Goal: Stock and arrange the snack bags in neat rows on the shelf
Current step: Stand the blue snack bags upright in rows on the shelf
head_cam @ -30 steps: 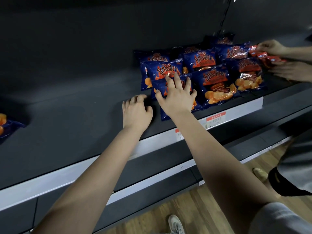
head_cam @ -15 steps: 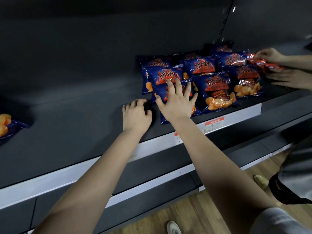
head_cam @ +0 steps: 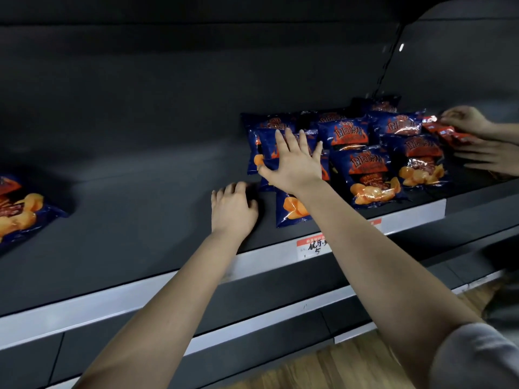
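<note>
- Where the shelf (head_cam: 140, 220) shows its pale front rail, nearest of all, a price tag (head_cam: 313, 246) with a red top strip bears handwritten characters. They are partly hidden by the right forearm and too blurred to read.
- Left hand (head_cam: 233, 210) rests palm-down on the bare shelf, fingers loosely bent, holding nothing.
- Right hand (head_cam: 295, 161), arm stretched out, lies flat with fingers splayed on the snack bags (head_cam: 365, 175), gripping none.
- Those blue bags carry orange-red Chinese lettering and pictured crisps. They overlap in rows from the left hand's one to three o'clock.
- A lone bag (head_cam: 19, 209) lies at its nine o'clock, well apart.
- At three o'clock of the rows, another person's hands (head_cam: 466, 119) touch red packets (head_cam: 446, 133).
</note>
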